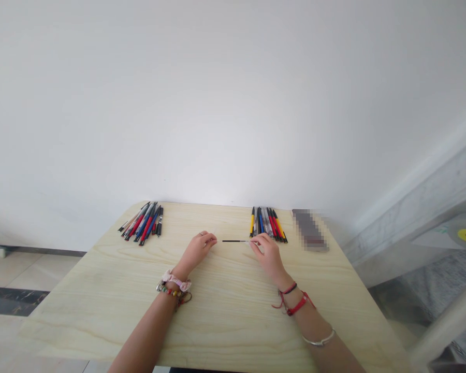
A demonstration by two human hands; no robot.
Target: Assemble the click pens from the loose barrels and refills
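Observation:
A thin dark refill-like stick [231,241] lies level between my two hands, above the wooden table [217,321]. Its pale right end meets the fingertips of my right hand [267,254], which are pinched on it. My left hand [199,251] is just left of the stick's dark end, with a small gap between them. The left fingers are pressed together; whatever they hold, if anything, is too small to make out.
A pile of pens [143,223] lies at the table's back left. A row of pens [267,224] is beyond my right hand. Farther right is a blurred flat object [310,230]. A white wall [225,103] rises behind the table.

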